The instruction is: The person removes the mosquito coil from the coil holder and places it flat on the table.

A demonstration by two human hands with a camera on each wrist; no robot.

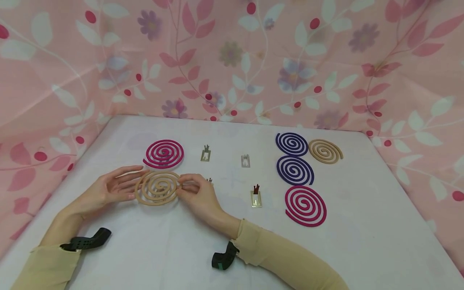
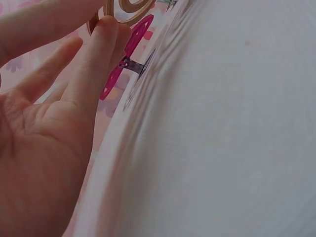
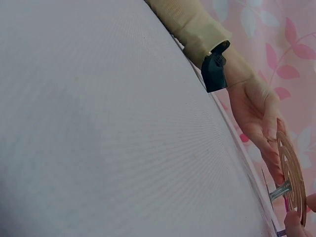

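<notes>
A tan mosquito coil [image 1: 157, 203] lies roughly level above a metal stand, part of which shows as a prong [image 3: 279, 191] in the right wrist view. My right hand [image 1: 203, 201] pinches the coil's right edge between thumb and fingers. My left hand [image 1: 112, 187] is at the opposite edge, its fingers extended and touching or nearly touching the coil. Just behind, a magenta mosquito coil [image 1: 146, 154] sits raised on another metal stand [image 2: 134, 64], seen in the left wrist view.
Metal stands with upright prongs [image 1: 206, 155], [image 1: 245, 160], [image 1: 256, 199] stand mid-table; another is partly hidden behind my right hand. At right lie two dark blue coils, a tan coil [image 1: 325, 152] and a magenta coil [image 1: 305, 205]. A floral curtain [image 1: 232, 56] borders the white table.
</notes>
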